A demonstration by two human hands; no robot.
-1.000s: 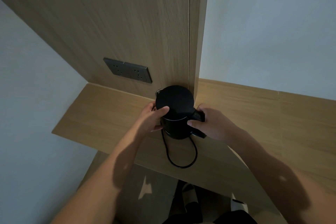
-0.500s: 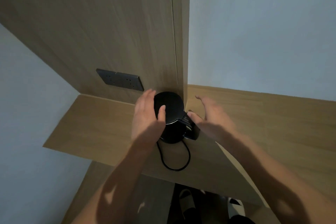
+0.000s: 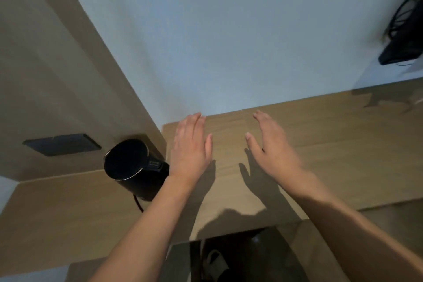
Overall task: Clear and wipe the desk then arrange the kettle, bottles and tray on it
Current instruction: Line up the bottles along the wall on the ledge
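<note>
Head view: both hands have left kettle, seemingly hovering.

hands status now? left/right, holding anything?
Left hand: open, fingers straight, holding nothing, to the right of the kettle.
Right hand: open, fingers straight, holding nothing, over the desk.

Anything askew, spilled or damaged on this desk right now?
Nothing stands out. The black kettle stands upright in the desk corner, its cord trailing forward. Left hand and right hand are open, holding nothing.
</note>
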